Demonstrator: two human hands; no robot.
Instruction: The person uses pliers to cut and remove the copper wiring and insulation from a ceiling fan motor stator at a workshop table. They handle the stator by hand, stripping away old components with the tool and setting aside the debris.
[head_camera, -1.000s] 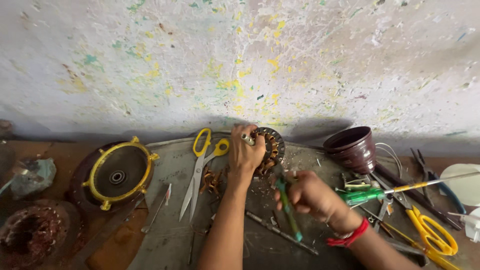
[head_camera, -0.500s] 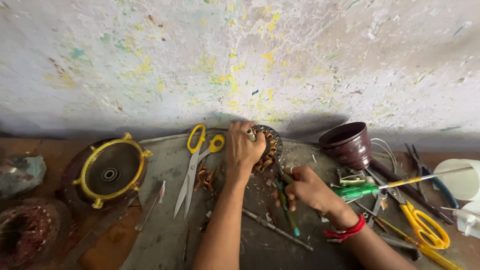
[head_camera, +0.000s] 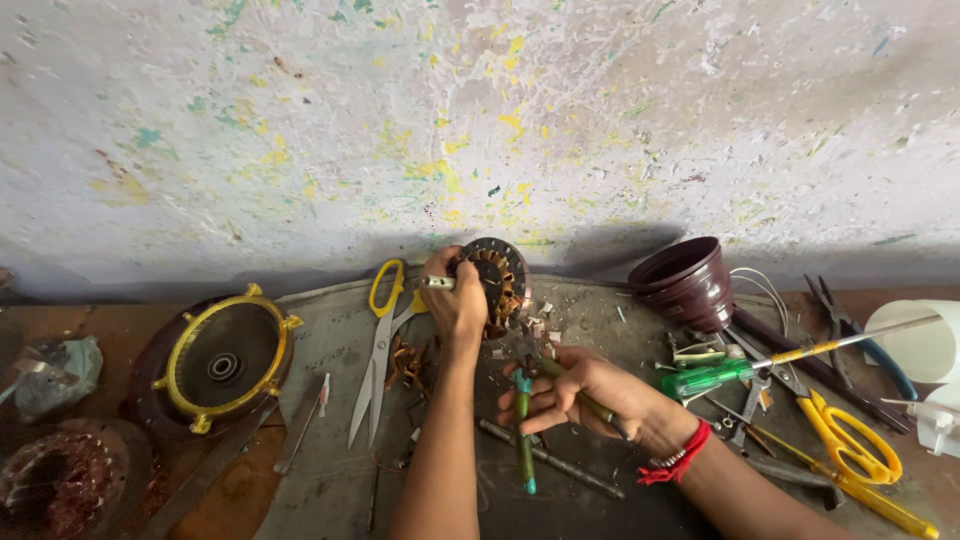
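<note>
From the head view, my left hand (head_camera: 455, 305) sits just above the centre of the frame, fingers closed over the rim of a round motor stator (head_camera: 497, 280) with copper windings, which stands tilted on edge against the base of the paint-flecked wall (head_camera: 480, 120). My right hand (head_camera: 585, 395) is lower and slightly right of centre, curled shut around a thin tool with a green handle (head_camera: 523, 440); the handle points down toward the bottom edge, and I cannot tell what its tip touches. A red thread band (head_camera: 680, 455) circles that wrist. Left of the stator, yellow-handled scissors (head_camera: 380, 340) lie on the grey mat (head_camera: 320, 470), with bits of copper wire just beside them. Farther left sits a dark round housing with a yellow ring (head_camera: 222, 365). At the right, a dark brown cup (head_camera: 690, 282) lies tipped on its side, near a green-handled screwdriver (head_camera: 745, 368) and a second pair of yellow scissors (head_camera: 850, 435).
</note>
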